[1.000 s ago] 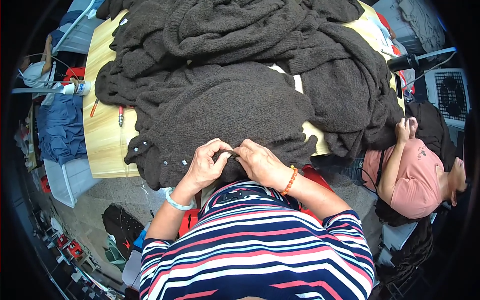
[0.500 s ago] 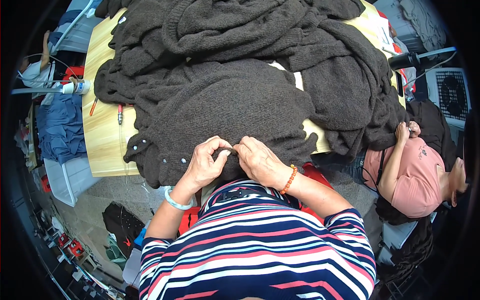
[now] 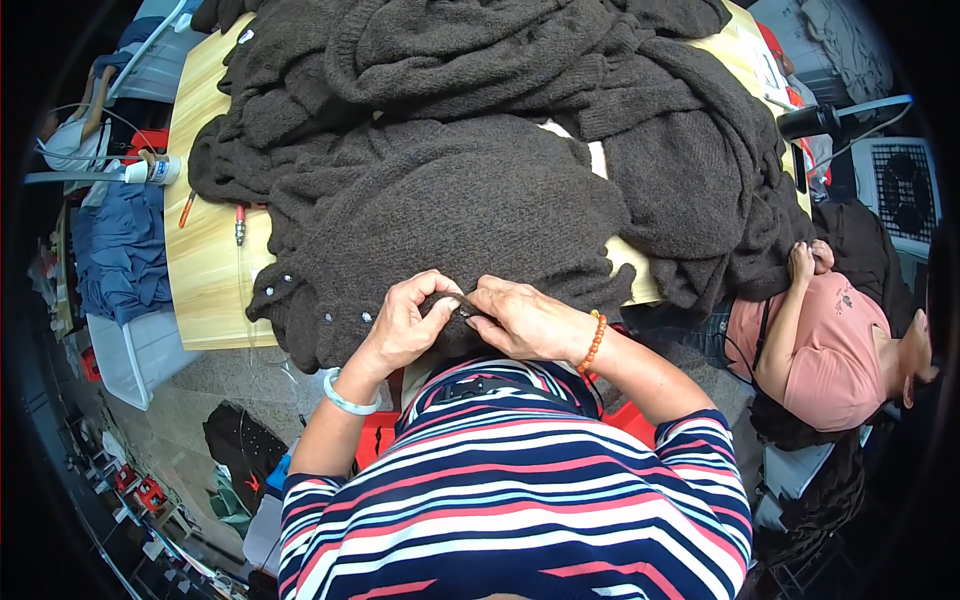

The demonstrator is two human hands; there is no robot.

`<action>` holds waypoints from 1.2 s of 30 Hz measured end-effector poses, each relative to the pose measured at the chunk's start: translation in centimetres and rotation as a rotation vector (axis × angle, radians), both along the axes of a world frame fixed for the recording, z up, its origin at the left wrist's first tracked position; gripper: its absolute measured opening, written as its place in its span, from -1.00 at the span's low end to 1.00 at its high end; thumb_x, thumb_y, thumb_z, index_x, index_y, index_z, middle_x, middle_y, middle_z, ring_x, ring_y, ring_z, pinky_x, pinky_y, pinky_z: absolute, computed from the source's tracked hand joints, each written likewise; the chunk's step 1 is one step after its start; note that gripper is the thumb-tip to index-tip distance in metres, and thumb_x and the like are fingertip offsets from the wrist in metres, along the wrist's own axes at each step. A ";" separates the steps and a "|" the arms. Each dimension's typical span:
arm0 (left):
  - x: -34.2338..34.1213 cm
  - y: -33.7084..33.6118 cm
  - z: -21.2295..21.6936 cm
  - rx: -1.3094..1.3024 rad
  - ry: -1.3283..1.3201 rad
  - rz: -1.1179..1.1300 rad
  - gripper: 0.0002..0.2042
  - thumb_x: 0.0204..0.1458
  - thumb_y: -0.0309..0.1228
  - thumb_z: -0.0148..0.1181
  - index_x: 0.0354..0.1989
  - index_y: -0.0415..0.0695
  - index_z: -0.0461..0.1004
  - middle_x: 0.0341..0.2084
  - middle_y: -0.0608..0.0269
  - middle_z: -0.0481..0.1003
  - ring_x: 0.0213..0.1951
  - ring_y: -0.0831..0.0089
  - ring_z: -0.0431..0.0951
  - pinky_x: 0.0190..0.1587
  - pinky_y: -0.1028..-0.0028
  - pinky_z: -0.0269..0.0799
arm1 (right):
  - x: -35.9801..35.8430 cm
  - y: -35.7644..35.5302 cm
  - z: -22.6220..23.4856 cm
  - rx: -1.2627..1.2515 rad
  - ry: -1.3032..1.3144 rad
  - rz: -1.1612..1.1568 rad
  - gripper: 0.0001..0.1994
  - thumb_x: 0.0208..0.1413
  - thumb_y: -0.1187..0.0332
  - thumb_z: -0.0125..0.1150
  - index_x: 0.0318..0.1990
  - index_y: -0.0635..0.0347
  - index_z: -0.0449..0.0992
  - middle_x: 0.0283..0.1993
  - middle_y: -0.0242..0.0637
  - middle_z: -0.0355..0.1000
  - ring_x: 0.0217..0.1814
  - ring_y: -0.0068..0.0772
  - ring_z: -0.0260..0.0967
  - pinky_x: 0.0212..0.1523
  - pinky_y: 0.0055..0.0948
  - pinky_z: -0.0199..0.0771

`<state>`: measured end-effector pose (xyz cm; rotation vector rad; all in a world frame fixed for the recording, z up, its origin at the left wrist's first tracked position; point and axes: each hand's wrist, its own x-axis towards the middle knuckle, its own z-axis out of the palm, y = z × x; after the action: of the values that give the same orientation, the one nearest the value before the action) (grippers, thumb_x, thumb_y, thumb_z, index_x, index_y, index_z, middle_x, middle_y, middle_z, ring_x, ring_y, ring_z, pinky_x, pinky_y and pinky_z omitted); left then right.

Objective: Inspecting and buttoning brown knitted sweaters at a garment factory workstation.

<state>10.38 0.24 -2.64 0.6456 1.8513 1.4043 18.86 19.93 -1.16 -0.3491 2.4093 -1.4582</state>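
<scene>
Knitwear like this dark cardigan (image 3: pixel 440 210) looks soft, floppy and fairly light. Left hand (image 3: pixel 405 325) and right hand (image 3: pixel 525 320) pinch its hem between fingertips, best gripped right there at the edge.

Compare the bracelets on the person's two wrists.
The left wrist's bangle is a pale, smooth, solid ring; the right wrist's bracelet is a string of small orange beads. The bangle looks thicker, the beaded bracelet thinner. The bangle sits by the left hand, the beads by the right hand. Both hands pinch the edge of the same dark brown knitted garment.
</scene>
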 end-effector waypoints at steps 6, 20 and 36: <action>-0.2 0.0 0.1 0.000 -0.111 0.026 -0.92 0.06 -0.54 0.14 -0.30 -0.29 0.50 -0.42 0.29 0.53 -0.29 0.60 0.47 -0.18 0.53 0.39 | 0.6 -0.8 -0.3 0.088 0.188 -0.092 -0.90 0.08 0.50 0.07 -0.31 0.38 0.38 -0.33 0.00 0.29 -0.26 0.04 0.36 -0.20 -0.14 0.41; 0.3 0.3 0.4 0.044 0.095 0.025 -0.94 0.04 -0.60 0.10 -0.32 -0.28 0.46 -0.44 0.22 0.45 -0.34 0.45 0.47 -0.24 0.49 0.37 | 0.5 0.1 -0.1 -0.019 0.129 -0.033 -0.91 0.08 0.56 0.03 -0.26 0.40 0.37 -0.34 -0.03 0.28 -0.28 0.02 0.35 -0.21 -0.14 0.41; -0.9 -0.5 1.9 0.184 -0.088 -0.161 -0.89 0.09 -0.48 0.16 -0.37 -0.29 0.45 -0.43 0.24 0.43 -0.36 0.52 0.39 -0.27 0.53 0.29 | -0.6 1.9 -0.1 -0.365 -0.169 0.101 -0.83 0.18 0.42 -0.03 -0.38 0.37 0.37 -0.51 -0.23 0.24 -0.47 -0.41 0.23 -0.41 -0.36 0.28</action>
<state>9.44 -0.25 -0.77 0.7931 1.5773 1.4822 18.25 21.81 -1.23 -0.4025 1.9630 -1.8009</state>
